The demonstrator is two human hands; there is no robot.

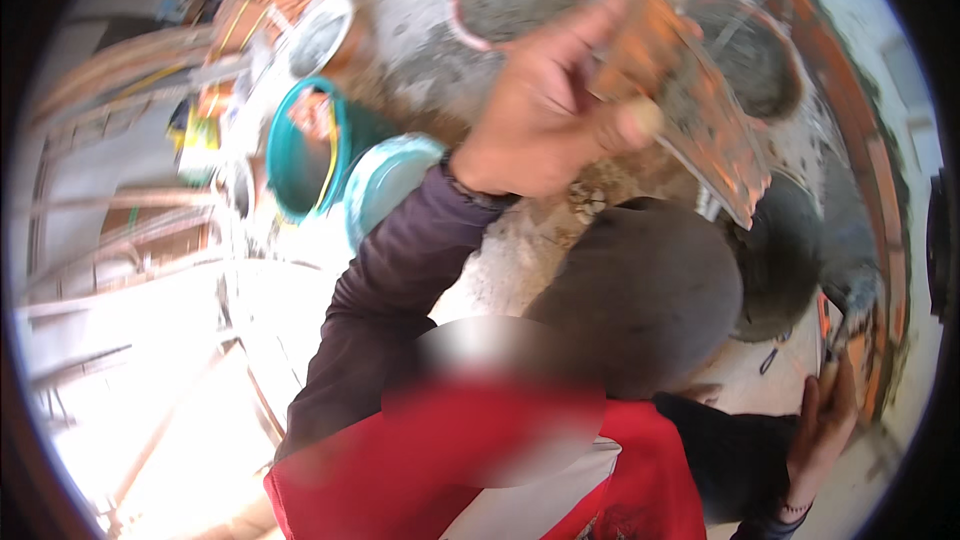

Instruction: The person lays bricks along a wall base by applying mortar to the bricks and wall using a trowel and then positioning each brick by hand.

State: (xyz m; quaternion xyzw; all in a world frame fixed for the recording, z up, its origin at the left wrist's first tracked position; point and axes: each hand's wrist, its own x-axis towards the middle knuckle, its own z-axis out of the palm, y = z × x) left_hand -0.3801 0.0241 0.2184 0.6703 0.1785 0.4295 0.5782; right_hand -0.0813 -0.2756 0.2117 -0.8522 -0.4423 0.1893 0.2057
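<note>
Left hand (540,110): gripping a mortar-smeared brick (700,105), raised.
Right hand (828,415): fingers apparently curled around a handle (828,378), likely a trowel's.
Mortar step: seemingly coating the brick.
Brick's next move: probably needs steady support.

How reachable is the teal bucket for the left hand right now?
Probably not for a grip: the left hand holds a mortar-smeared orange slab, and the pale blue basin stands beside the teal bucket, on the hand's side.

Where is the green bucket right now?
In the head view, the green bucket is at upper left, to the left of the person's left hand and just beside the pale blue basin.
</note>
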